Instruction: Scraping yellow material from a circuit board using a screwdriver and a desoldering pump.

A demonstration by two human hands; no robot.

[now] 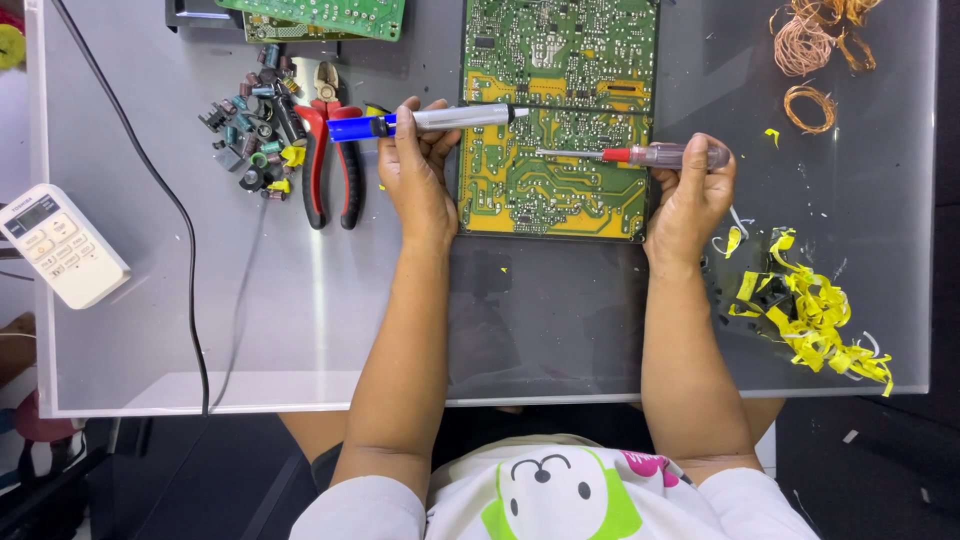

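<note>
Far left edge: white remote control (62, 245), lying flat, partly off the glass surface (300, 340). A black cable (160, 190) runs down across the surface beside it.

Upper left: heap of loose electronic parts (255, 115), mostly small capacitors and yellow bits. Touching the heap on its right, red-handled pliers (330, 150), lying flat, jaws pointing away from the person.

Left hand (415, 170): closed around a tool with a blue grip and silver barrel (430, 121), held level, its thin dark tip reaching rightward over the board. Kind of tool not certain; it looks like a soldering iron or desoldering pump.

Centre: green and yellow circuit board (555, 120), solder side up, lying flat between the two hands. A second green board (320, 15) lies at the top edge.

Right hand (690, 195): closed around a screwdriver with a clear and red handle (660, 155), its shaft pointing left, tip over the board's middle.

Right: coils of copper wire (810, 70), well apart from the board; a pile of yellow tape scraps (810, 310) near the right wrist.

Risks, as judged: both tips converge on one small area, so a slip of the screwdriver could scratch tracks or lift a pad. If the left tool is hot, its barrel sits near the fingers. The board is unclamped and could slide on the glass under pressure. Scraps near the wrist could snag.
</note>
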